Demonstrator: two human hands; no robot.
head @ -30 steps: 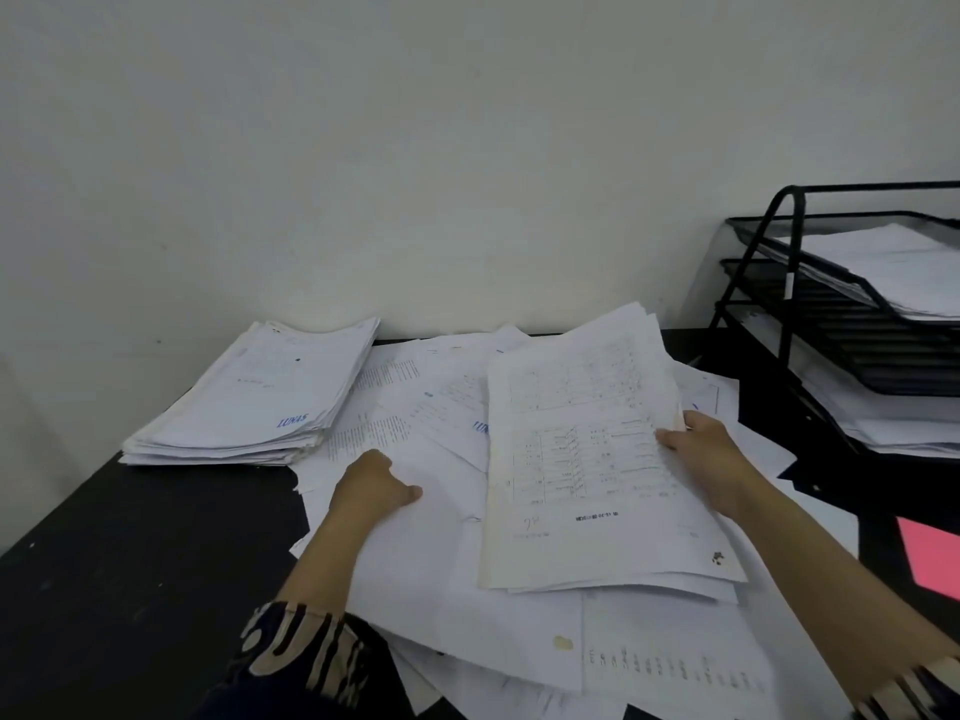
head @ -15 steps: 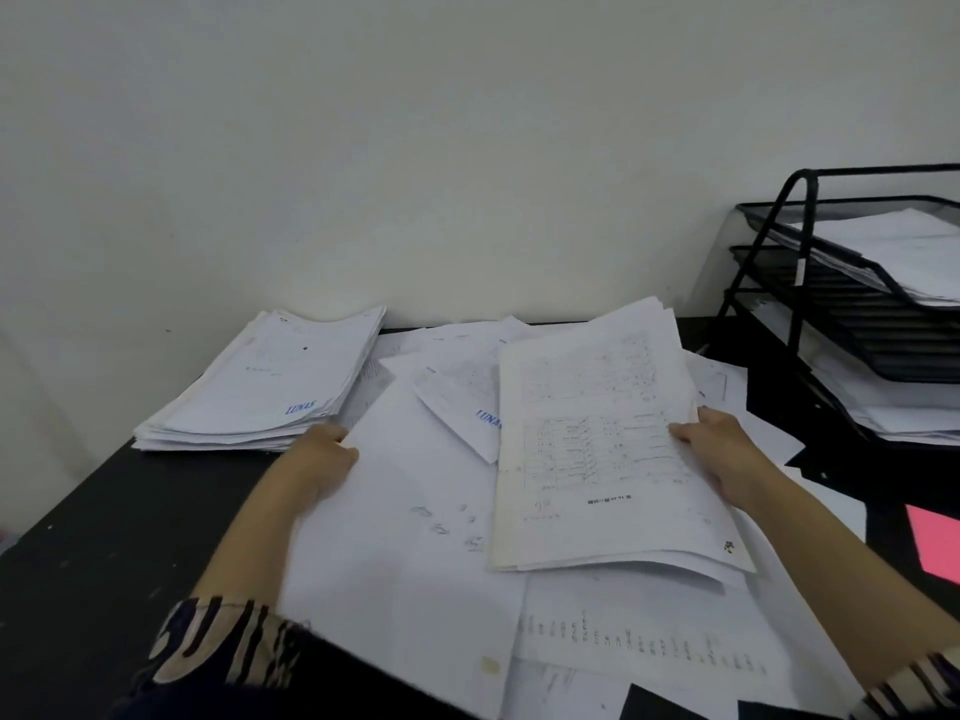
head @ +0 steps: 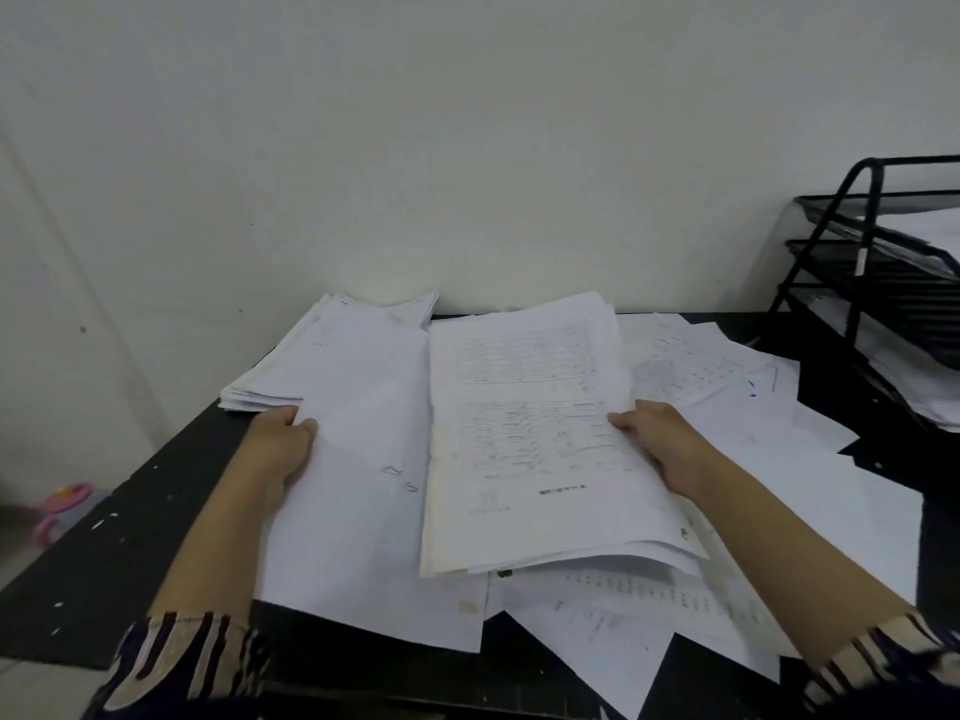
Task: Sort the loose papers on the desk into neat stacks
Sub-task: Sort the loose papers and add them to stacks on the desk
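Observation:
My left hand (head: 280, 449) grips the left edge of a mostly blank white sheet (head: 363, 491) with small handwriting, lifted and overlapping a stacked pile of papers (head: 291, 366) at the back left. My right hand (head: 660, 439) holds the right edge of a printed bundle of papers (head: 530, 439) with table text, raised over the desk's middle. Loose papers (head: 727, 387) lie scattered under and right of the bundle on the black desk (head: 119, 553).
A black wire tiered tray (head: 872, 283) holding papers stands at the right edge. The white wall runs close behind the desk. A pink object (head: 62, 506) lies on the floor at the left, beyond the desk's left edge.
My left hand has taken the blank sheet and carried it left and up over the stacked pile. The view has swung left, and the right hand still holds the bundle.

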